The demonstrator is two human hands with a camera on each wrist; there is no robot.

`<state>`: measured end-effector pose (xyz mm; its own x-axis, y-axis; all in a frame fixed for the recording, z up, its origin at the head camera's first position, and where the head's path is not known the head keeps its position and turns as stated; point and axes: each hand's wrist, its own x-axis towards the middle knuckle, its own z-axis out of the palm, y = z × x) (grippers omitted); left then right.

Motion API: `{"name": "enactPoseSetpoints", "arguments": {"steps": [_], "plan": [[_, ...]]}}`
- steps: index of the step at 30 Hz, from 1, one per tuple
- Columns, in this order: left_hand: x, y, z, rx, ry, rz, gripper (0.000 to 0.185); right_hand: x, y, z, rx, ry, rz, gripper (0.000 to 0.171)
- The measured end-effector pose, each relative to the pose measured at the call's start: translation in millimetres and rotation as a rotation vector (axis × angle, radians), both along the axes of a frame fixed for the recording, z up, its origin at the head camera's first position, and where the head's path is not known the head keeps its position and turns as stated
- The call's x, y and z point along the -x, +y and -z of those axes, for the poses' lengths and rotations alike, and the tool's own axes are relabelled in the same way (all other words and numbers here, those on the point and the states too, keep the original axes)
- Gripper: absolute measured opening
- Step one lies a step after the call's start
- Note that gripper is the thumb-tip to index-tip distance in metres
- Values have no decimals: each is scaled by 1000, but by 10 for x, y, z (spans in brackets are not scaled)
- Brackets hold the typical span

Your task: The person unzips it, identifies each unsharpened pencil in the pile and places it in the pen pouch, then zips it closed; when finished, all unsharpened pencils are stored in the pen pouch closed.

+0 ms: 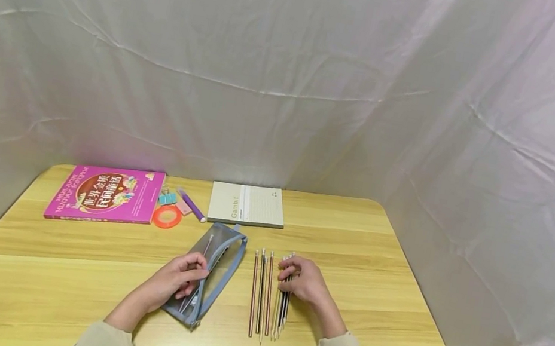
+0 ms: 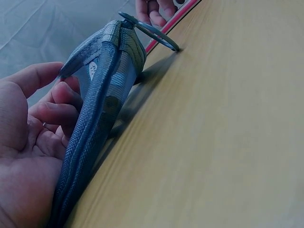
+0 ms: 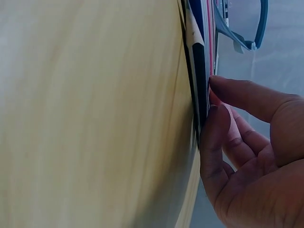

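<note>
A blue-grey mesh pencil case [image 1: 200, 240] lies on the table with its zipper open; a few pencils show inside through the mesh. My left hand [image 1: 176, 279] pinches the edge of its opening, and the left wrist view shows thumb and fingers at the blue fabric [image 2: 92, 128]. To the right of the case, several pencils [image 1: 253, 299] lie side by side, eraser ends away from me. My right hand [image 1: 309, 282] is at the rightmost bunch of pencils [image 1: 282, 313], thumb and fingertips pinching it near the eraser ends. In the right wrist view, the fingertips [image 3: 216, 116] meet a dark pencil [image 3: 202, 71].
A pink book [image 1: 141, 206] lies at the back left. Beside it are orange tape [image 1: 156, 215], teal binder clips [image 1: 167, 198], a pink eraser [image 1: 183, 208] and a purple pen [image 1: 192, 205]. A notebook [image 1: 263, 207] lies at the back edge, before a grey curtain [image 1: 263, 122].
</note>
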<state>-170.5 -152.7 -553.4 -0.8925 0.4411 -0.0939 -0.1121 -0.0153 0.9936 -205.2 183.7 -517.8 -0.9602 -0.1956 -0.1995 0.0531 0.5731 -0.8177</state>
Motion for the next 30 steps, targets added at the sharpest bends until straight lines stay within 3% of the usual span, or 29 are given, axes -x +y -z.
{"name": "enactPoseSetpoints", "arguments": {"steps": [12, 19, 30], "plan": [[5, -26, 0, -3, 14, 7, 30, 9, -4, -16, -16, 26, -5, 48], [10, -23, 3, -3, 20, 3, 30, -30, -159, -53, 125, 25, -7, 42], [9, -11, 29, 6, 16, 2, 31, -29, -325, -24, -56, 98, -18, 43]]}}
